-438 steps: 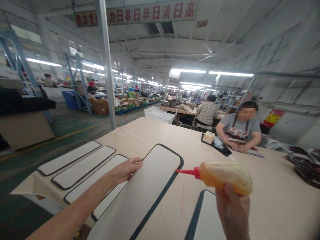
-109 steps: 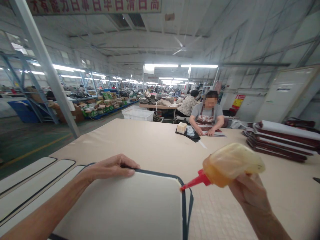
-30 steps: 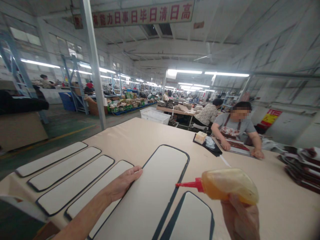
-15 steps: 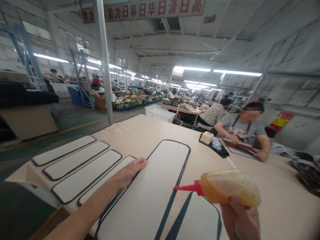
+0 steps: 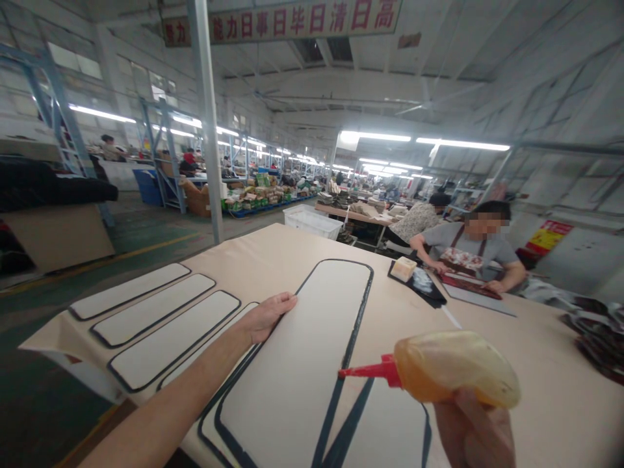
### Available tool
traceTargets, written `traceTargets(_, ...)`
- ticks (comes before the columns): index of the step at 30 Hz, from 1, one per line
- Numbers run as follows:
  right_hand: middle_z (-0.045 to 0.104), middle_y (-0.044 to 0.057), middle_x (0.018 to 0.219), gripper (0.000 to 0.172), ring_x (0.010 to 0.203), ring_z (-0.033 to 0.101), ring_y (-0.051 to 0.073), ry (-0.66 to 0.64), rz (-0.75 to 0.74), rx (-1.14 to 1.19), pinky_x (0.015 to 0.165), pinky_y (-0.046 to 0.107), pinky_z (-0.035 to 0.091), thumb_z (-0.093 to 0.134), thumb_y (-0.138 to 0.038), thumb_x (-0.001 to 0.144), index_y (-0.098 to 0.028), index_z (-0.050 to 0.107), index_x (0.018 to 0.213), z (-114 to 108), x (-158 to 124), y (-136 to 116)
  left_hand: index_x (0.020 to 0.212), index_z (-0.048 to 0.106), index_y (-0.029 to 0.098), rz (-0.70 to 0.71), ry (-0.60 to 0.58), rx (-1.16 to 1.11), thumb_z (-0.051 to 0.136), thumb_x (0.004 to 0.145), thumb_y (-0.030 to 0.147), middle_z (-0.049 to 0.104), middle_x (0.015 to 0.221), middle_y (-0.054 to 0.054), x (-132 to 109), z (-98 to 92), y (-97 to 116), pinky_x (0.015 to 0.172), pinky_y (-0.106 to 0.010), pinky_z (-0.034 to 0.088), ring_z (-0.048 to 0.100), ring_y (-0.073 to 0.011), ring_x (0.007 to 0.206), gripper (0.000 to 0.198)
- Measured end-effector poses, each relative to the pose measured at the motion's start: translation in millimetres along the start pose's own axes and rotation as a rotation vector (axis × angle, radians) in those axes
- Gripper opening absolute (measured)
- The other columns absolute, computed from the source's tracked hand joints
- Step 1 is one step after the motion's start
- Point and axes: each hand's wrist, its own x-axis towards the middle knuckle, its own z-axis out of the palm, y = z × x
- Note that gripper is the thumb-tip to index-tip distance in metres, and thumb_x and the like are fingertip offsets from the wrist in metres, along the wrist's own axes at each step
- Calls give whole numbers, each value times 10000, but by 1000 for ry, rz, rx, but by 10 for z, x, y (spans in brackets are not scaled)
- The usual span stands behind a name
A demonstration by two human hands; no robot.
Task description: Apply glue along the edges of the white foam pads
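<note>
My left hand [image 5: 273, 313] pinches the left edge of a long white panel [image 5: 302, 344] with rounded corners and a dark border strip. My right hand [image 5: 475, 426] is wrapped round a squeeze glue bottle [image 5: 453, 367], part full of amber liquid and tilted on its side. Its red nozzle [image 5: 363, 371] points left, and the tip touches the dark strip on the panel's right side. Above the tip the strip looks wet and shiny; below it, matt. Another bordered white panel [image 5: 390, 422] lies under the bottle, partly hidden by it.
Several similar bordered panels [image 5: 175, 338] lie in a row on the left of the beige-covered table [image 5: 263, 250]. A co-worker [image 5: 480, 247] handles dark red material at the far right edge. Near them, a yellowish block [image 5: 404, 268] sits on a black sheet. Dark material [image 5: 595, 338] is piled at the right.
The held panel and my left hand have shifted up and slightly right. The nozzle tip sits a little lower along the strip. The co-worker's hands have moved over the red material.
</note>
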Motion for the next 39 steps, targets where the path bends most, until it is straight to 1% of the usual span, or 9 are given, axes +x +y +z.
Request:
traceTargets(8,673,95,978,528,855,638,280,51,26,0,671,384,548,764,-271,590,-226,601,1090,-34,-78,-105,736,506,157,2,11,7,693,711,326,575,594,19,120,97,69,453,-204,409,520,-95,476,253)
traceTargets(12,673,94,978,602,844,639,290,42,18,1,667,388,546,785,-261,547,-239,587,1114,-96,-82,-140,729,508,151,15,25,9,651,754,275,581,592,11,159,150,93,453,-203,427,526,-96,475,191)
traceTargets(16,679,97,950,622,809,647,279,24,48,2,653,371,546,792,-279,552,-238,576,1134,-178,-74,-137,713,506,146,23,40,3,627,772,244,573,569,13,198,188,113,446,-204,436,523,-96,455,167)
traceTargets(21,676,109,958,646,814,645,275,14,54,6,660,362,540,791,-309,563,-231,558,1160,-241,-97,-144,734,533,135,27,65,-15,630,763,216,575,558,8,226,222,121,477,-227,464,565,-124,492,130)
traceTargets(25,674,109,972,671,840,639,283,40,67,7,683,371,533,803,-275,538,-231,558,1161,-291,-116,-155,708,535,135,33,116,-31,619,768,207,598,566,-7,217,234,112,464,-232,465,560,-124,468,126)
traceTargets(29,672,115,965,667,850,636,282,46,69,34,682,362,534,799,-234,519,-214,569,1145,-331,-125,-172,667,519,142,43,181,-56,629,759,202,579,526,9,214,228,92,443,-218,456,542,-113,435,155)
traceTargets(34,676,109,943,657,819,639,270,110,79,25,641,342,539,798,-184,485,-210,590,1108,-282,-151,-225,649,503,147,60,262,-95,626,759,192,552,487,23,231,218,56,422,-226,453,527,-117,408,171)
traceTargets(36,684,98,899,661,787,642,267,151,89,11,610,334,539,810,-186,459,-206,602,1086,-260,-164,-235,652,507,147,70,302,-115,644,745,198,558,489,25,240,209,34,421,-223,453,525,-114,401,173)
traceTargets(39,685,69,756,613,689,639,236,222,53,-11,544,290,531,828,-200,434,-178,629,1013,-297,-192,-213,663,516,143,82,360,-149,631,756,188,570,498,20,260,183,-12,429,-224,459,537,-116,409,155)
